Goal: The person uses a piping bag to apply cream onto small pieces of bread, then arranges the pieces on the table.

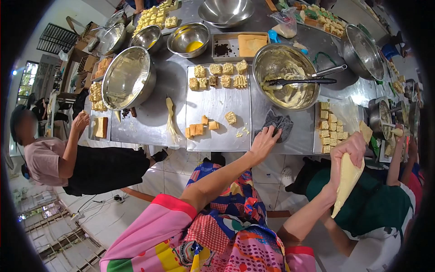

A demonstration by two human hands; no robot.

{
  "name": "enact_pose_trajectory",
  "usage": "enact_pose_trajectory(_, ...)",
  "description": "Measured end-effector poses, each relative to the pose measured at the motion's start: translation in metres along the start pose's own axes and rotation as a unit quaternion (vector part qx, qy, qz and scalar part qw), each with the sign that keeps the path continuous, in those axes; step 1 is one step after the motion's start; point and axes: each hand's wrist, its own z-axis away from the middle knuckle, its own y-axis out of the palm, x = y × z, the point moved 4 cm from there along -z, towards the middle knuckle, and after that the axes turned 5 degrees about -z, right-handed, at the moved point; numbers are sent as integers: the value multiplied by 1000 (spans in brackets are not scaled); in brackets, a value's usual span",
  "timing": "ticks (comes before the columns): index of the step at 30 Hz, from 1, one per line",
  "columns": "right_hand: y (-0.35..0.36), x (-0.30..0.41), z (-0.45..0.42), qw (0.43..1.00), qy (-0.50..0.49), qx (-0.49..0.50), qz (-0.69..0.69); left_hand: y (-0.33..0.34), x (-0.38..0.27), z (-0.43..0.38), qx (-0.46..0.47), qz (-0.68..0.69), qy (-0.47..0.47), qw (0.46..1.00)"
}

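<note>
My left hand (265,144) rests on a crumpled grey cloth (284,126) at the table's front edge, fingers bent over it; whether it grips the cloth is unclear. Raised at the right, my right hand (350,149) squeezes the gathered top of a piping bag (347,182) filled with pale cream, its tip pointing down. Left of the cloth lies a metal tray (217,102) with piped cake squares (227,69) in rows at the back. Plain cake pieces (196,129) and one cream-covered piece (230,117) sit nearer its front, beside cream smears.
A steel bowl (272,95) with cream, a spatula and a whisk stands behind the cloth. Another bowl (149,85) is left of the tray, near a second piping bag (171,115). More cake squares (324,124) lie at right. Co-workers (47,156) stand at both sides.
</note>
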Motion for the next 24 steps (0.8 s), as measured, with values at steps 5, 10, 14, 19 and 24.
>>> enact_pose_trajectory(5,3,-11,14,1000,13,-1,-1,2,4,2,3,38,-14,999)
enact_pose_trajectory(10,3,-26,23,999,35,-1,-1,-9,16,16,15,301,-66,951)
enact_pose_trajectory(14,4,-38,27,998,69,-5,-7,-50,43,54,-34,410,-158,898)
enact_pose_trajectory(19,4,-44,31,998,64,-7,19,-111,130,95,-157,256,-278,913)
enact_pose_trajectory(24,-2,-62,30,995,93,-19,37,-122,154,87,-238,89,-206,945)
